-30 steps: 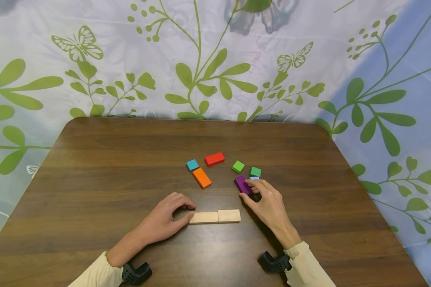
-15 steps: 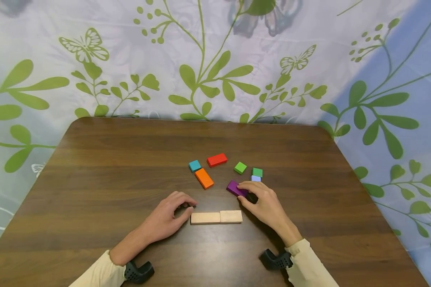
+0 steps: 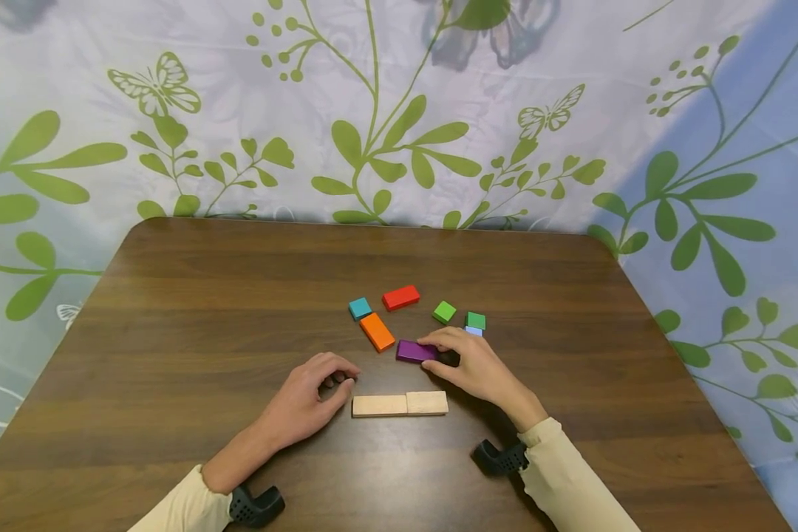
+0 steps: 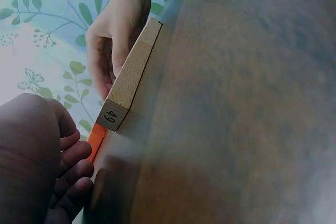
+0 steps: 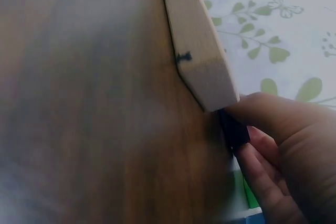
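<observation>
Between its thumb and fingers, my right hand (image 3: 479,369) pinches the right end of a purple block (image 3: 410,352). The block lies crosswise just beyond two plain wooden blocks (image 3: 380,406), which are set end to end in a row. In the right wrist view the purple block (image 5: 234,129) looks dark and is partly covered by the near plain block (image 5: 197,40). My left hand (image 3: 308,399) rests at the row's left end, fingers loosely curled, holding nothing. The left wrist view shows a number written on the end face of a plain block (image 4: 112,115).
An orange block (image 3: 377,332) touches a teal block (image 3: 360,309) beyond the row. Farther back lies a red block (image 3: 401,298). To the right are a light green block (image 3: 444,312), a dark green one (image 3: 476,321) and a pale blue one (image 3: 473,332), partly hidden by the right hand.
My right hand has moved the purple block leftward and turned it from slanted to crosswise. The left thumb has drawn slightly away from the plain row's left end.
</observation>
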{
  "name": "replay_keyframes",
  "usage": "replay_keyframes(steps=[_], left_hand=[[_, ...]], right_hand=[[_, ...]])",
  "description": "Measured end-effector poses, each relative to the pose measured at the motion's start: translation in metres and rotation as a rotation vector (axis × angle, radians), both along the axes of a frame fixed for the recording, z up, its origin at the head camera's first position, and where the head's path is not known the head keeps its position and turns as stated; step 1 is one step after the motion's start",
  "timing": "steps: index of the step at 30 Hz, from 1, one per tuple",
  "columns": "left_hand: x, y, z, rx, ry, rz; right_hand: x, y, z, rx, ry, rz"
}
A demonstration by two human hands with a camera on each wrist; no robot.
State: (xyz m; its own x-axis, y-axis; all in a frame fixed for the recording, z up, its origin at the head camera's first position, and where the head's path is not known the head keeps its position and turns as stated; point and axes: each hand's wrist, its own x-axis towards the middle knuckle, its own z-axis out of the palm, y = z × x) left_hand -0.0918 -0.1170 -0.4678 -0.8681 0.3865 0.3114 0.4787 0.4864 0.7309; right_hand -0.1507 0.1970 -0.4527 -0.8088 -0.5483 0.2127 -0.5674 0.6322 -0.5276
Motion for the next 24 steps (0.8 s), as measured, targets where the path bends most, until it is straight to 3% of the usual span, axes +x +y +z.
replay_keyframes(steps=[5, 9, 15, 24], left_hand=[[-0.005, 0.000, -0.002, 0.018, 0.053, 0.046], [-0.009, 0.001, -0.002, 0.012, 0.078, 0.069], [-0.012, 0.002, 0.000, -0.031, 0.055, 0.080], [-0.015, 0.005, 0.002, -0.095, 0.020, 0.060]], right_hand=[[-0.003, -0.004, 0.002, 0.012, 0.014, 0.007], [-0.004, -0.008, 0.004, -0.037, -0.060, 0.045], [-0.007, -0.020, 0.006, -0.086, -0.159, 0.110], [-0.008, -0.036, -0.002, -0.095, -0.264, 0.169]])
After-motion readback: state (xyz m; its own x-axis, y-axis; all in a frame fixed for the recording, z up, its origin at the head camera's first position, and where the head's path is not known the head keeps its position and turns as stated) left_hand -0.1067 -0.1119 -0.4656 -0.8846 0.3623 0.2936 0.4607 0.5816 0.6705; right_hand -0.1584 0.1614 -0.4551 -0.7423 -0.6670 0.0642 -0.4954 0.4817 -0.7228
